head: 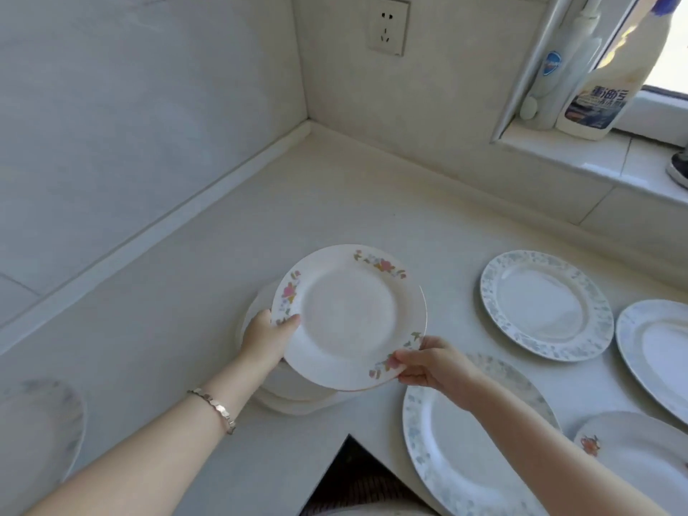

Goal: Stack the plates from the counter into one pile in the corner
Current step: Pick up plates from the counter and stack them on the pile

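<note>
Both hands hold one round white ceramic plate with pink flower sprays on its rim (348, 316) just above a low pile of plain white plates (294, 392), which sits on the pale stone counter (335, 202) near the inner notch of its front edge, well short of the back corner where the two tiled walls meet. The left hand (266, 338) grips the plate's left rim, thumb on top and the fingers tucked underneath, with a silver link bracelet (216, 407) on that wrist. The right hand (428, 363) pinches the plate's near right rim between thumb and curled fingers. The held plate tilts a little, its far edge higher. Along the counter's right side lie other plates, apart from the pile: a round white plate with a blue-grey leafy rim (545, 305) towards the back, a larger plate of the same pattern (465, 452) at the front edge under the right forearm, a white plate (655, 351) cut by the right edge of the view, and a white plate with an orange motif (633, 452) at the near right. At the counter's near left edge lies a blurred grey-rimmed plate (41, 430). On the window sill (580, 150) stand a white cleaner bottle with a blue label (603, 87) and a slimmer white bottle (554, 68). A white wall socket (389, 26) sits above the corner.
</note>
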Tool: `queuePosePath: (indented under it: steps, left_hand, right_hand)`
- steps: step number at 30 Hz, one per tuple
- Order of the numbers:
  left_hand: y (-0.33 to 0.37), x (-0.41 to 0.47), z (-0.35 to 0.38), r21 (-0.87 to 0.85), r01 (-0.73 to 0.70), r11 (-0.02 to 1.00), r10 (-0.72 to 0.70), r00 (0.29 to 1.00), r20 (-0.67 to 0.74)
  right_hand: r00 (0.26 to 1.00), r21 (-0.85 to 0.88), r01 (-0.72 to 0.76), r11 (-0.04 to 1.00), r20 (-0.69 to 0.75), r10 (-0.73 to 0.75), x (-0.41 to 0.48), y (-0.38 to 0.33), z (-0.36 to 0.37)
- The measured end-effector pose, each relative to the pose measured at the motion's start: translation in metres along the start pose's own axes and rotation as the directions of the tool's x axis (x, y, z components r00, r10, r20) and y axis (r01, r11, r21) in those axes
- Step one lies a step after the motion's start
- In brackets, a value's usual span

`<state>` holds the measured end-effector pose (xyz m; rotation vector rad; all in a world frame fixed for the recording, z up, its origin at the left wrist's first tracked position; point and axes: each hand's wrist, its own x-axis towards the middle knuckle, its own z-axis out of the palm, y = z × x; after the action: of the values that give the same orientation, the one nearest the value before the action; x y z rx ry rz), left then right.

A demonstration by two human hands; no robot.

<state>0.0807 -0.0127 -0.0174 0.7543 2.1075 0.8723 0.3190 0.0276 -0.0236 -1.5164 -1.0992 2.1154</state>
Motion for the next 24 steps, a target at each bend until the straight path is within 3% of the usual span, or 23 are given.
queuePosePath:
  steps: [3, 5, 9, 16, 24]
  left_hand:
    - [-0.03, 0.006, -0.022, 0.049, 0.079, 0.996, -0.08, 0.997, 0.022]
    - [-0.045, 0.01, -0.033, 0.178, 0.101, 0.979, -0.104, 0.995, 0.007]
    - [-0.061, 0.016, -0.046, 0.477, 0.078, 0.875, -0.044, 0.996, -0.081]
    - [-0.073, 0.017, -0.036, 0.649, 0.057, 0.758, -0.027, 0.998, -0.057]
    - [-0.07, 0.017, -0.023, 0.761, 0.087, 0.642, -0.036, 0.996, -0.083]
  right_hand:
    - [0.996, -0.128, 0.009, 0.992, -0.083, -0.02, 0.026, 0.002, 0.026]
    - [0.994, -0.232, 0.016, 0.973, -0.102, -0.041, 0.04, 0.005, 0.041]
    - [0.993, -0.441, 0.036, 0.897, -0.083, -0.081, 0.055, 0.009, 0.051]
    - [0.982, -0.64, -0.046, 0.767, -0.169, -0.082, 0.057, 0.016, 0.05]
    - [0.974, -0.889, -0.075, 0.452, -0.163, -0.158, 0.05, 0.011, 0.042]
